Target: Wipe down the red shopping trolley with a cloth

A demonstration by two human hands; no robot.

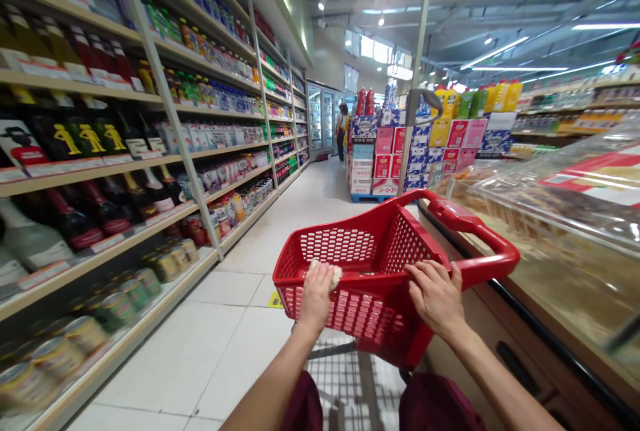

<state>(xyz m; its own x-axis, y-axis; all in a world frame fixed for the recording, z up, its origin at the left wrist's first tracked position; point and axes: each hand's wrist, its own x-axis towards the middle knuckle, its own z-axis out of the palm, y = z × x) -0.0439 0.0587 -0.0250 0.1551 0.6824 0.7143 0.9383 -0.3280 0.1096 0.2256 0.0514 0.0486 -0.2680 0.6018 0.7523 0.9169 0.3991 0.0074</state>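
A red plastic shopping cart basket [360, 307] with a honeycomb of holes stands turned sideways right in front of me. My left hand [317, 292] rests over its near rim, toward the left end. Under those fingers is a crumpled whitish cloth [336, 277], pressed against the rim; only a bit of it shows. Near the right end, my right hand [439, 297] is wrapped over the same rim, close to the cart's red handle [493, 261]. Nothing lies inside the basket where I can see. A grey wire lower frame [345, 377] shows beneath.
Tall drink shelves [200, 207] with bottles and cans line the left. A glass-topped food counter [565, 271] borders the cart's right. Stacked drink cartons [363, 151] stand ahead, beside a pole [417, 57]. Farther off, a person [343, 132] stands near glass-door coolers [323, 117].
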